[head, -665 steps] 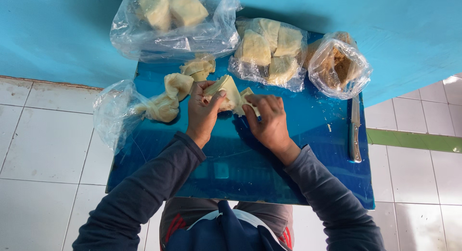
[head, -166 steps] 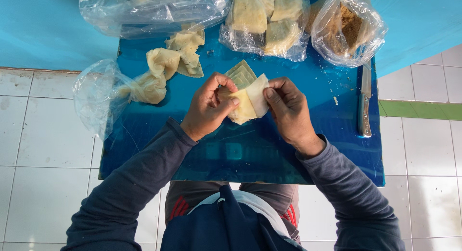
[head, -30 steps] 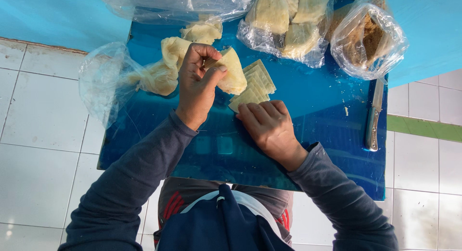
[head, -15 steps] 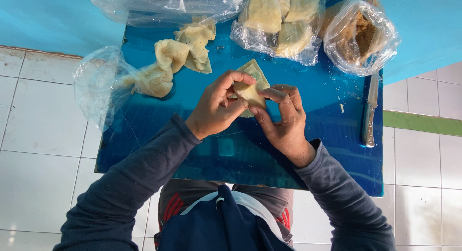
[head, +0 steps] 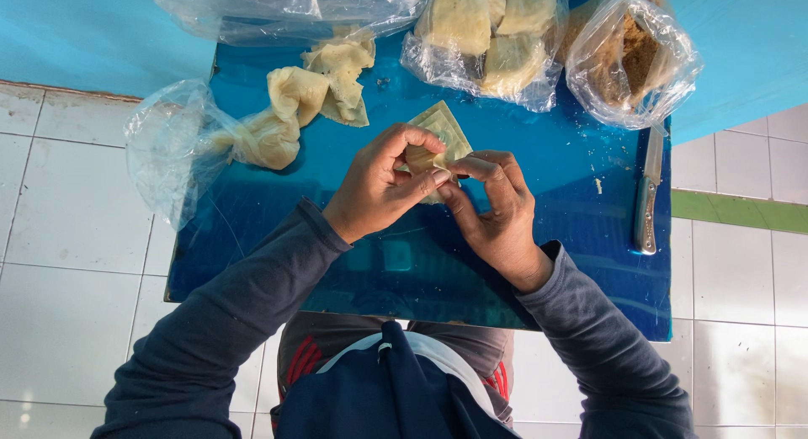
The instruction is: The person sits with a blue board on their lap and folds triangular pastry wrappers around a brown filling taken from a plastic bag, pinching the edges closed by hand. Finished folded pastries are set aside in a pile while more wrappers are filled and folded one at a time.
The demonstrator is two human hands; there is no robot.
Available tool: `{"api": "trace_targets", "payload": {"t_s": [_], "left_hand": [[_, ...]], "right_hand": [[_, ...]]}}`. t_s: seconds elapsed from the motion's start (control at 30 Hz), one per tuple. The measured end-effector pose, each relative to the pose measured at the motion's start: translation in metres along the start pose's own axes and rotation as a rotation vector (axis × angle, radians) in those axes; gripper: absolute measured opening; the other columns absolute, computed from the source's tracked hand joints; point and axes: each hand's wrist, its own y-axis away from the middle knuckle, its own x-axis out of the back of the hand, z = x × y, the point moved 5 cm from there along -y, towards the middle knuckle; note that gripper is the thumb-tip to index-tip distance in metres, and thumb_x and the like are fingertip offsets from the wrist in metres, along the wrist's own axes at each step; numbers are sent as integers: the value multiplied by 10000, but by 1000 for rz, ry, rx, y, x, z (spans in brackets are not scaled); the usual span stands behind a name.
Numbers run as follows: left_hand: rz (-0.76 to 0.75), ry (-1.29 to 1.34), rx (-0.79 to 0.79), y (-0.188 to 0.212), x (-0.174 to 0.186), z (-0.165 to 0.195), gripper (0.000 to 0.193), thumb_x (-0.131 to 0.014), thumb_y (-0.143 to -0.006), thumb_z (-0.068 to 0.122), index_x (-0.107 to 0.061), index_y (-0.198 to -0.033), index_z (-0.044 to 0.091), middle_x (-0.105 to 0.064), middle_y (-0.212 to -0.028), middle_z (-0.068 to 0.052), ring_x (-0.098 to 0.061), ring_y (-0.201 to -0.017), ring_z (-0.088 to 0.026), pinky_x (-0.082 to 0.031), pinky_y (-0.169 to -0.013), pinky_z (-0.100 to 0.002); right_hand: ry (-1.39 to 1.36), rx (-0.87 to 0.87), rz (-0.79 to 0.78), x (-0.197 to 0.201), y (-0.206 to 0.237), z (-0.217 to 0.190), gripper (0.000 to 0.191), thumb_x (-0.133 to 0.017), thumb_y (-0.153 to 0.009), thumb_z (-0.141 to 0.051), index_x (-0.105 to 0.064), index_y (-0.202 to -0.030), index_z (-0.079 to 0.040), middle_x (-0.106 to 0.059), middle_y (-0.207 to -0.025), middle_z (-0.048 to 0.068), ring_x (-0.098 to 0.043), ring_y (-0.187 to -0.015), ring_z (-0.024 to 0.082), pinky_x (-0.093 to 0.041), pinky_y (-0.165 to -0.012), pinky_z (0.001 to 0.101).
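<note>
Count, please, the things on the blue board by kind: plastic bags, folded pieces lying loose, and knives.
Clear plastic bags: 4
Folded pale pieces lying loose: 2
Knife: 1
Total: 7
One more pale piece is between the left hand and right hand.

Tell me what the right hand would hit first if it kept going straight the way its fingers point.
The right hand points up and left, so it would probably meet the left hand first, across the pale wrapper they pinch together. Depth is unclear.
</note>
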Motion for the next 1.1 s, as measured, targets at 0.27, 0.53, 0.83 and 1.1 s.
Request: {"api": "trace_targets", "payload": {"t_s": [0.27, 0.53, 0.83, 1.1], "left_hand": [[3, -41, -48, 0, -1, 1, 309, -745, -1001, 87, -545, -1234, 46, -627, -1237, -73, -696, -1078, -124, -652, -833, -256], [15, -13, 8, 0, 2, -3, 265, -726, -1018, 83, -561, -1223, 52, -636, -1181, -60, -695, -1026, -105, -650, -807, -248], [103, -5, 111, 1, 10, -11, 212, -701, -1025, 82, -579, -1196, 60, -647, -1133, -35, -668, -959, -79, -592, -738, -231], [384, 156, -6, -1, 41, -13, 209, -643, -1023, -28, -539, -1181, 61, -575, -1134, -16, -573, -983, -56, -541, -874, -232]], "right_hand": [[-192, -169, 45, 2, 6, 19, 87, -672, -1065, -46, -601, -1116, -36, -689, -1062, 78, -676, -975, 131, -559, -846, 269], [-475, -382, 8, -3, 10, 46, 158, -654, -1084, -94, -611, -1214, -15, -676, -1088, 44, -626, -937, 54, -532, -806, 212], [-697, -483, 96, -4, 12, 62, 124, -645, -1095, -72, -648, -1187, 10, -707, -1059, 55, -653, -950, 87, -562, -872, 256], [-223, -364, 185, 20, -6, 67, 100, -708, -1058, -56, -669, -1130, 2, -717, -992, 57, -679, -896, 119, -573, -806, 295]]}}
